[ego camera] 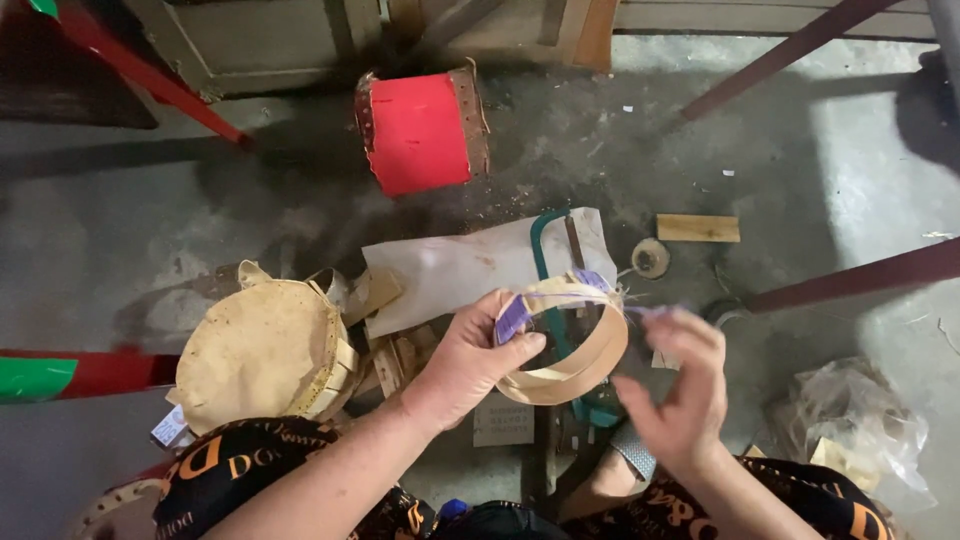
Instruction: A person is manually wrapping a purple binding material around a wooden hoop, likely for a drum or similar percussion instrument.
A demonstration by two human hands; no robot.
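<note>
At frame centre my left hand [470,360] pinches the hoop [565,340] by its purple tape [513,320]; my right hand [675,385], fingers spread, blurred, holds nothing. I'd keep that pinch firm, hoop level.

Head camera looks steeply down, close above floor [120,220].

The person wears dark, almost black clothing printed with large orange letters and smaller pale ones. This fabric covers both knees, 1 just below the round pale drum [262,352] and the other well to its right, at the lower right corner. Both forearms are bare, with no sleeves showing. The left hand [470,358] and right hand [682,388] carry no gloves, rings or watch. The right hand looks blurred.
</note>
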